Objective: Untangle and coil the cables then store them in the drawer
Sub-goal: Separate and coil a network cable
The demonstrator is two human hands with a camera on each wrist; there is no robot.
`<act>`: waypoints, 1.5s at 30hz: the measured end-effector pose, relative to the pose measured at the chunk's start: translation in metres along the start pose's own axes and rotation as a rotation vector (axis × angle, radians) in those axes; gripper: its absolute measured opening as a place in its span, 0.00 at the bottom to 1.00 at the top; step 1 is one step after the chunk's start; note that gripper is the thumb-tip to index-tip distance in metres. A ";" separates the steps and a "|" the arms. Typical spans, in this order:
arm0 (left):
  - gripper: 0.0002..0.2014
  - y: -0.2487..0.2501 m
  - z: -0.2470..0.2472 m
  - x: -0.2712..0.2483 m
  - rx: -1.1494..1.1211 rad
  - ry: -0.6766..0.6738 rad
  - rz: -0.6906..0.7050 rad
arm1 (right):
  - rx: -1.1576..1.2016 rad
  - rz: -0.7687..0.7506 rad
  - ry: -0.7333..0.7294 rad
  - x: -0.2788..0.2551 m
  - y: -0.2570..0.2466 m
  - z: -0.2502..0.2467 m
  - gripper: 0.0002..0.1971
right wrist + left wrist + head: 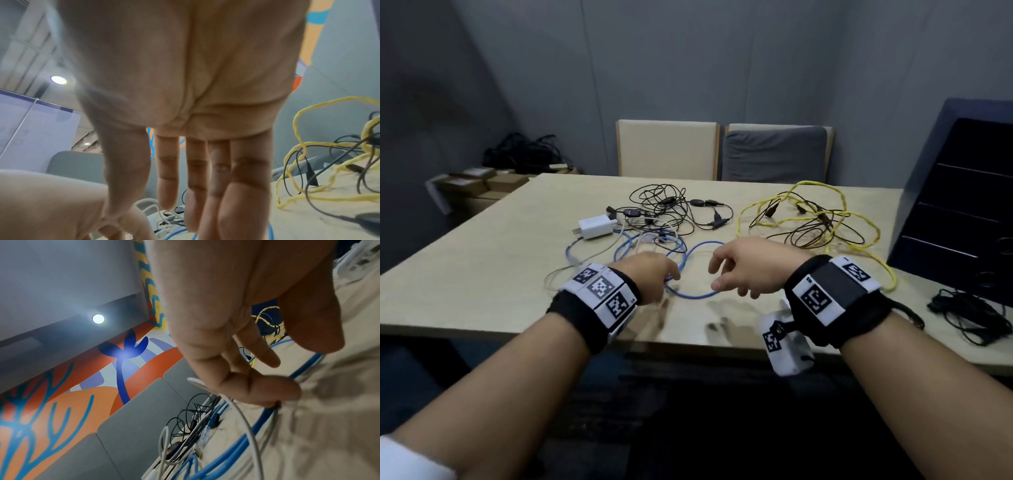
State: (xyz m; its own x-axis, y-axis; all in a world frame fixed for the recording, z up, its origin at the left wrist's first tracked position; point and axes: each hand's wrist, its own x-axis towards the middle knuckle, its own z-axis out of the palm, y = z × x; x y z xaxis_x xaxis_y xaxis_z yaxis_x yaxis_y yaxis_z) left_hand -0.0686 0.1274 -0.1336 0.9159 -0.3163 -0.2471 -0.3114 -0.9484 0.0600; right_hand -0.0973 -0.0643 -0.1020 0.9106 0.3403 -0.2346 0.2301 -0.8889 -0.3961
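On the table (482, 260), one white charger (595, 227) lies left of the blue cable (698, 295). Left hand (645, 274) fingers (265, 391) pinch that cable with one white cable (242, 418); right hand (748, 265) fingers hang spread above it. One yellow cable (856, 214) lies right.

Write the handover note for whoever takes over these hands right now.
Left hand: fingers curled, pinching the blue cable and a thin white cable near the table's front edge.
Right hand: open, fingers relaxed over the blue loop, holding nothing.
Things: blue and white cables are tangled by the white charger; a black cable tangle lies behind them; the yellow cable is knotted with dark leads on the right. The dark drawer unit stands at the far right.
Done: nothing is coiled or stored.
Left: separate each cable, coil it, put all in a drawer.
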 end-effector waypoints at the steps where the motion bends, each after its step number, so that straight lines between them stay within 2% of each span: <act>1: 0.25 0.000 0.002 0.002 0.011 0.010 0.011 | -0.004 0.001 -0.005 0.003 -0.003 0.003 0.13; 6: 0.05 0.002 0.013 0.008 0.039 0.042 0.032 | -0.002 0.019 -0.025 0.012 -0.010 0.013 0.14; 9: 0.07 0.005 0.012 0.008 -0.039 0.063 0.068 | -0.006 0.023 0.002 0.012 -0.008 0.015 0.21; 12: 0.10 0.013 -0.002 0.001 -0.296 0.136 0.207 | -0.051 0.015 0.096 0.009 -0.005 0.014 0.34; 13: 0.12 0.017 -0.008 -0.003 -0.369 0.178 0.239 | -0.065 0.011 0.109 0.009 -0.005 0.014 0.35; 14: 0.12 0.020 -0.014 -0.006 -0.421 0.216 0.268 | -0.055 0.009 0.107 0.009 -0.005 0.016 0.32; 16: 0.11 0.023 -0.021 -0.011 -0.458 0.250 0.298 | 0.036 0.011 0.109 0.011 -0.007 0.019 0.13; 17: 0.08 0.023 -0.023 -0.012 -0.492 0.262 0.297 | 0.090 0.017 0.123 0.012 -0.008 0.020 0.06; 18: 0.04 0.020 -0.025 -0.014 -0.555 0.295 0.302 | 0.124 0.016 0.149 0.012 -0.008 0.019 0.09; 21: 0.24 0.000 -0.028 -0.015 -0.775 0.436 0.174 | 0.275 0.034 0.280 0.008 -0.006 0.004 0.17; 23: 0.28 -0.014 -0.025 -0.020 -0.696 0.415 0.043 | 0.415 0.018 0.402 0.001 -0.004 -0.010 0.18; 26: 0.28 -0.033 -0.012 -0.016 -0.351 0.152 -0.055 | 0.522 -0.049 0.570 -0.008 0.000 -0.031 0.20; 28: 0.27 -0.040 -0.001 -0.012 -0.265 0.031 -0.078 | 0.620 -0.103 0.652 -0.011 0.001 -0.044 0.20; 32: 0.18 -0.049 0.007 -0.007 -0.165 0.065 -0.108 | 0.907 -0.181 0.842 -0.024 0.005 -0.070 0.21; 35: 0.12 -0.051 0.001 -0.006 -0.352 0.169 -0.098 | 1.025 -0.177 0.949 -0.038 0.010 -0.084 0.21; 37: 0.15 -0.045 -0.010 -0.008 -0.553 0.305 -0.058 | 0.969 -0.152 0.928 -0.039 0.015 -0.085 0.19; 40: 0.14 -0.030 -0.032 -0.013 -0.710 0.522 0.048 | 0.680 -0.074 0.802 -0.029 0.022 -0.070 0.10; 41: 0.13 -0.025 -0.039 -0.015 -0.742 0.576 0.088 | 0.573 -0.060 0.753 -0.026 0.021 -0.062 0.10; 43: 0.13 -0.012 -0.052 -0.019 -0.809 0.657 0.174 | 0.366 -0.099 0.646 -0.023 0.015 -0.048 0.30; 44: 0.14 -0.004 -0.058 -0.021 -0.837 0.688 0.223 | 0.274 -0.133 0.576 -0.022 0.009 -0.042 0.38; 45: 0.14 0.004 -0.063 -0.023 -0.860 0.708 0.269 | 0.194 -0.165 0.497 -0.020 0.002 -0.035 0.41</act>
State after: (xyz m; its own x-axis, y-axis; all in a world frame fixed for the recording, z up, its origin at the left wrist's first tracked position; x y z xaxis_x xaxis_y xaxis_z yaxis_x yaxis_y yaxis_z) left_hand -0.0752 0.1297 -0.0663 0.8679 -0.1942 0.4572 -0.4921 -0.4626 0.7374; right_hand -0.1034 -0.0835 -0.0665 0.9309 0.2429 0.2727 0.3588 -0.7473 -0.5593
